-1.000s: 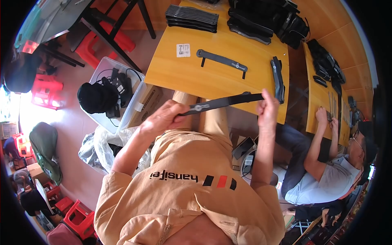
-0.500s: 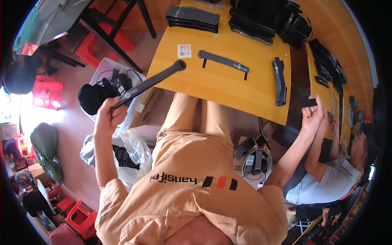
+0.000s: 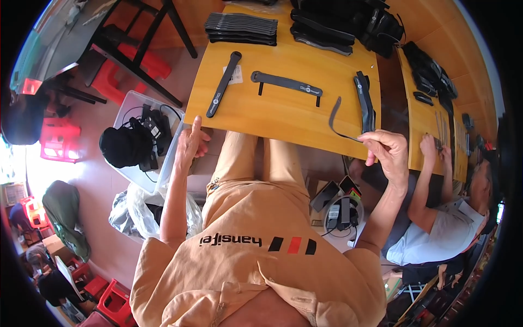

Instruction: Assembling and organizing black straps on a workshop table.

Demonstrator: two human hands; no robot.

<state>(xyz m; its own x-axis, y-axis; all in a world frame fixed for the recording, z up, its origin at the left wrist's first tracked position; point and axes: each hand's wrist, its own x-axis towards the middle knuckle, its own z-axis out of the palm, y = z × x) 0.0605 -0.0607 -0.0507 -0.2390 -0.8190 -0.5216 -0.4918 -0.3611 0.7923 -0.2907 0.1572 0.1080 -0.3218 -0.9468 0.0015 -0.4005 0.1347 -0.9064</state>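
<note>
Head view: right hand (image 3: pixel 389 155) pinches a thin, dark, flexible strip (image 3: pixel 332 121) by one end, so it could slip; left hand (image 3: pixel 189 144) empty, fingers loosely apart.

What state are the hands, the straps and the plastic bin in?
Left hand: empty, partly open.
Right hand: pinching the thin dark strip.
Thin dark strip: held at one end, curved.
Left gray strap: flat, partly covering the white label.
Middle gray strap: laid flat.
Gray strap stack: piled.
Plastic bin: open, holding black items.
</note>
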